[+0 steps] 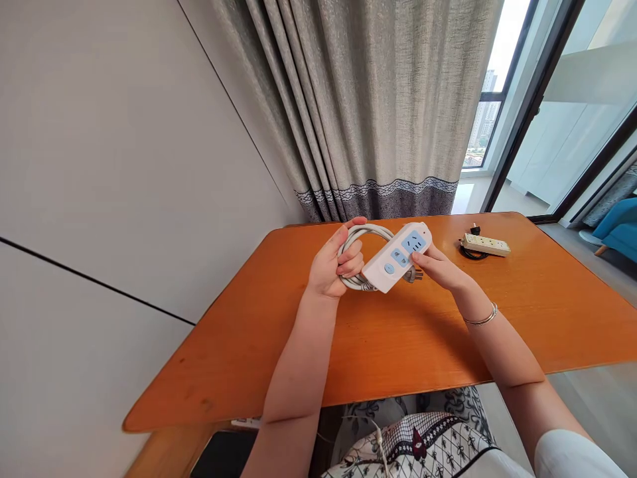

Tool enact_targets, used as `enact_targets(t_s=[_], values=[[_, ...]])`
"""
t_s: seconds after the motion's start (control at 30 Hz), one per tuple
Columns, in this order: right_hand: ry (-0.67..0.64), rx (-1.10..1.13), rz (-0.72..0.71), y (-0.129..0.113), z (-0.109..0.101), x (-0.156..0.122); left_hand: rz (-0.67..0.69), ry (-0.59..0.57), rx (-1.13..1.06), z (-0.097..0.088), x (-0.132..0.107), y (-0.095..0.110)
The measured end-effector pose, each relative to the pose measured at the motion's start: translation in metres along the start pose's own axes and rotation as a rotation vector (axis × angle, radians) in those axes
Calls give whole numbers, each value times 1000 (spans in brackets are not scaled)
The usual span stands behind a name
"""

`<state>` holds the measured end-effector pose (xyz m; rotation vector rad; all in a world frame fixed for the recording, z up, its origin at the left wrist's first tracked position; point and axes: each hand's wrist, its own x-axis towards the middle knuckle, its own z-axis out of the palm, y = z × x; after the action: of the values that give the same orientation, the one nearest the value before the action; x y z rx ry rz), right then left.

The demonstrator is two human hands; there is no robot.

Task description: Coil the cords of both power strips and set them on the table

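Note:
A white power strip (381, 271) with light blue socket panels is held up above the wooden table, tilted with its sockets facing me. My right hand (438, 265) grips its far right end, the thumb lying on the front face. A coiled grey-white cable (374, 229) loops out at the strip's left side. Around this coil the fingers of my left hand (334, 262) are wrapped. The cable's grey plug (413, 274) pokes out below the strip, close to my right thumb.
The orange-brown table (239, 345) spans the space before me. On its right side lies a second, cream power strip (486, 245) with a black cord (472, 253). A grey curtain (388, 99) hangs behind the far edge; a pale wall (99, 166) borders the left.

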<state>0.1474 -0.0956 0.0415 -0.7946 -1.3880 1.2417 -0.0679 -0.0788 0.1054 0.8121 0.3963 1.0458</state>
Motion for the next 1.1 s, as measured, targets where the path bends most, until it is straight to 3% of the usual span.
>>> enact_targets(t_s=[0.2,0.33,0.47,0.63,0.77,1.1], values=[[15,-158,12,-1,1,-1,-12,53,-31,0,7,-3],[107,-200,-49,3,7,2,44,93,38,-5,17,-8],[207,-219,-100,5,11,6,177,170,238,-13,26,-19],[256,-162,-68,8,1,-1,210,220,565,-23,34,-30],[372,-195,8,16,-33,-33,255,158,810,-29,36,-31],[833,-335,393,25,-164,-169,198,-100,1064,-24,27,-34]])
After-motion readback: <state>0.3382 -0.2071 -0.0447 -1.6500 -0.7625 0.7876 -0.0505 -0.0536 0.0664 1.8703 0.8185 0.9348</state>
